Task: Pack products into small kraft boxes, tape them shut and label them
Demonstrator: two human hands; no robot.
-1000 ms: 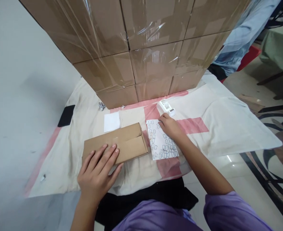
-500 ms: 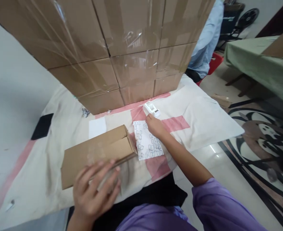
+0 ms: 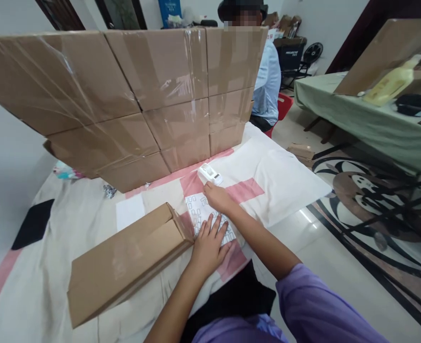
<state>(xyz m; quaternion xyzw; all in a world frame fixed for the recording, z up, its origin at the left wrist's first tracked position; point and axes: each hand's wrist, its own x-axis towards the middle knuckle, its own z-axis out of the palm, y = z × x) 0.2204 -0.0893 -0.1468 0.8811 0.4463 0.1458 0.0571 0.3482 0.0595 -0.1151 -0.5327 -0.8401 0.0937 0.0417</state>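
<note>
A white sheet of paper (image 3: 193,206) with rows of small hand-drawn box shapes lies on the cloth. My left hand (image 3: 209,245) rests flat on its lower part, fingers spread, covering some drawings. My right hand (image 3: 217,197) is closed at the sheet's top edge, with its fingertips at the near end of a white tape dispenser (image 3: 210,174). What those fingers pinch, if anything, is hidden. Left of the sheet, close to my left hand, lies a long brown cardboard box (image 3: 124,262) with its flap end towards the paper.
Taped cardboard boxes (image 3: 174,100) form a wall at the back of the cloth-covered table (image 3: 289,181). A blank white paper (image 3: 129,212) and a black flat item (image 3: 34,224) lie left. Behind the boxes sits a person in a light blue shirt (image 3: 267,78). A green-covered table (image 3: 339,109) stands right.
My left hand has moved right, from above the cardboard box's near side onto the drawn sheet. My right hand stays by the tape dispenser. The head view has tilted up.
</note>
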